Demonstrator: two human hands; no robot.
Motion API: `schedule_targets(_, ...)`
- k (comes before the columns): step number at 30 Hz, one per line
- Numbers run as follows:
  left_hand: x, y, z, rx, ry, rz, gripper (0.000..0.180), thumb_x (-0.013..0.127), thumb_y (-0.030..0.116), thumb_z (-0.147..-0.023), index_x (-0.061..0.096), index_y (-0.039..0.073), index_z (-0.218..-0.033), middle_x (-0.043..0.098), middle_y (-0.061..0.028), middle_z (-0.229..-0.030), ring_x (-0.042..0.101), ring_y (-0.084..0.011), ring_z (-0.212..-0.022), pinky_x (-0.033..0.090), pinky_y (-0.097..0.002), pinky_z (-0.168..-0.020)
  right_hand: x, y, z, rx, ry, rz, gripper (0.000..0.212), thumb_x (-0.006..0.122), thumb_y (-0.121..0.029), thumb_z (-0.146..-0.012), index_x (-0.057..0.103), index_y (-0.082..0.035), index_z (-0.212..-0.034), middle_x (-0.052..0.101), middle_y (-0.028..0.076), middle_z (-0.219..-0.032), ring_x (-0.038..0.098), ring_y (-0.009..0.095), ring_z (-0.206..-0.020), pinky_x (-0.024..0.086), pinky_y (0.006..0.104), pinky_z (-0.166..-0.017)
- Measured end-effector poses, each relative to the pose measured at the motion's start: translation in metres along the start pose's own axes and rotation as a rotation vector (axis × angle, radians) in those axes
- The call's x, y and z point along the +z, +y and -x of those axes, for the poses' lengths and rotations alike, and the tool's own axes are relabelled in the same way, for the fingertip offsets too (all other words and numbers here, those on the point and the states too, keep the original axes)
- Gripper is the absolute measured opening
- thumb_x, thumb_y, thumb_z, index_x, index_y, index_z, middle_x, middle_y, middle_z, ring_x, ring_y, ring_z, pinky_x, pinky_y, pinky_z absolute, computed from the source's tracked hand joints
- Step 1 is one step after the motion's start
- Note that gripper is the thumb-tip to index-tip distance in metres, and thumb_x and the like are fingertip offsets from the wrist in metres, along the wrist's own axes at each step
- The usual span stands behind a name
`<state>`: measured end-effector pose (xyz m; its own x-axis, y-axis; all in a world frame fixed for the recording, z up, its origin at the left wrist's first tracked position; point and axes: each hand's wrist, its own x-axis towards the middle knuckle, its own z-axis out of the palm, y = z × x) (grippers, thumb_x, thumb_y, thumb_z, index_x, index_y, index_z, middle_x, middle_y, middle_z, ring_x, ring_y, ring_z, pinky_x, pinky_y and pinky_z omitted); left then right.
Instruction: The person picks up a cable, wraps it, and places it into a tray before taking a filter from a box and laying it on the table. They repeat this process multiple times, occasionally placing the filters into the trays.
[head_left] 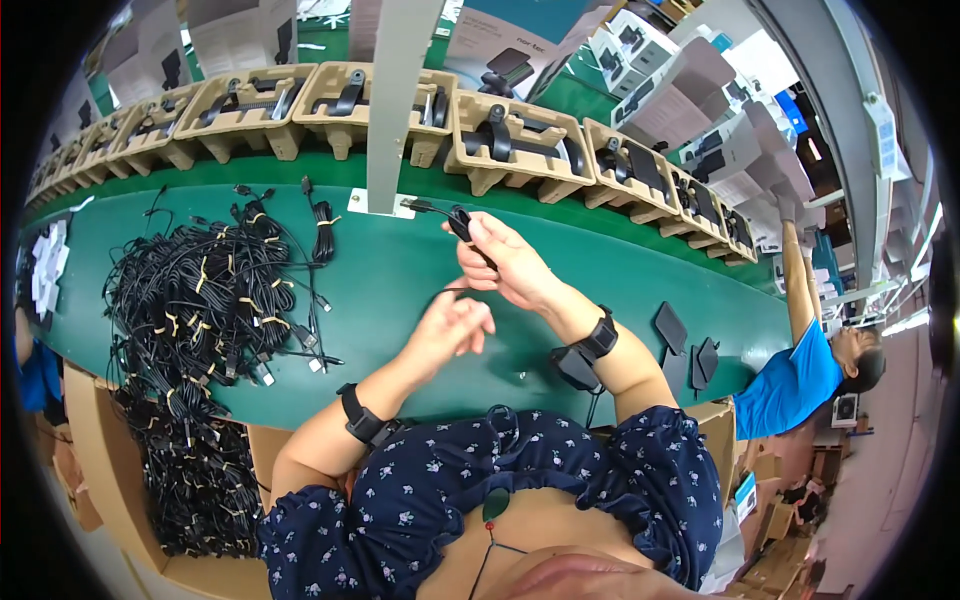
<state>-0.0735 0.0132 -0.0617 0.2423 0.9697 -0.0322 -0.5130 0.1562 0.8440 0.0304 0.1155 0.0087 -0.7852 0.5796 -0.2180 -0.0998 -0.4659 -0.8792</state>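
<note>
Above the middle of the green table, my right hand point(508, 262) grips a small coiled bundle of black cable point(460, 222). A plug on the bundle sticks out to the left, near the foot of a grey post. Just below, my left hand point(447, 328) has its fingers curled, thumb and forefinger together on a thin loose length of the same cable. Part of the bundle is hidden behind my right fingers. To the left lies a large heap of black cables point(200, 285), many tied with tan bands. One tied cable point(323, 232) lies apart beside the heap.
The grey post point(395, 110) stands on the table before me. Moulded cardboard trays point(520, 140) with black parts line the far side. Flat black pieces point(672, 328) lie to the right. A carton of cables point(195, 480) stands lower left. A co-worker in blue point(795, 385) reaches in.
</note>
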Motion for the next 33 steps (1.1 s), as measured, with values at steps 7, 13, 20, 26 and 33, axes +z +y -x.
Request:
schedule_targets(7,-0.023,-0.001,-0.010,0.106,0.192,0.280,0.020,0.042,0.027,-0.094,0.050,0.008,-0.095,0.050,-0.0003,-0.066,0.042,-0.0060,-0.049,0.029,-0.0175,-0.041,0.006,0.009,0.030,-0.190,0.122,0.422,0.027,0.040,-0.024,-0.095,0.040,-0.006,-0.115,0.040,-0.002,-0.066,0.030,0.003,-0.051,0.026,0.0169,-0.043)
schedule_targets(13,-0.018,-0.017,-0.002,0.088,0.033,0.206,0.015,0.046,0.012,-0.091,0.050,0.002,-0.102,0.060,-0.0087,-0.091,0.060,-0.0180,-0.080,0.050,-0.0288,-0.070,-0.002,0.034,0.035,-0.526,0.048,1.391,0.034,0.053,-0.022,-0.085,0.050,-0.005,-0.114,0.050,0.018,-0.110,0.049,0.032,-0.103,0.043,0.0381,-0.085)
schedule_targets(20,-0.018,-0.010,-0.005,-0.063,0.108,-0.074,0.032,0.043,0.000,-0.088,0.039,0.000,-0.120,0.057,-0.0115,-0.098,0.057,-0.0165,-0.080,0.047,-0.0274,-0.074,-0.048,0.007,0.038,-0.396,0.542,1.679,0.035,0.056,-0.025,-0.083,0.051,-0.008,-0.113,0.061,0.012,-0.101,0.061,0.028,-0.087,0.050,0.0359,-0.072)
schedule_targets(26,-0.023,-0.008,-0.005,-0.038,0.077,-0.151,0.025,0.044,0.000,-0.087,0.045,0.000,-0.112,0.056,-0.0093,-0.094,0.055,-0.0134,-0.074,0.045,-0.0236,-0.065,-0.120,-0.096,0.044,-0.563,1.200,1.656,0.029,0.053,-0.034,-0.085,0.059,-0.010,-0.100,0.062,0.013,-0.071,0.062,0.030,-0.068,0.047,0.0388,-0.058)
schedule_targets(33,-0.022,-0.007,-0.004,-0.079,0.087,-0.139,0.020,0.043,-0.001,-0.087,0.048,0.000,-0.106,0.057,-0.0091,-0.091,0.055,-0.0136,-0.071,0.045,-0.0234,-0.062,-0.198,-0.156,0.015,-0.031,1.146,2.036,0.031,0.056,-0.035,-0.080,0.062,-0.006,-0.088,0.064,0.015,-0.075,0.063,0.031,-0.075,0.049,0.0408,-0.066)
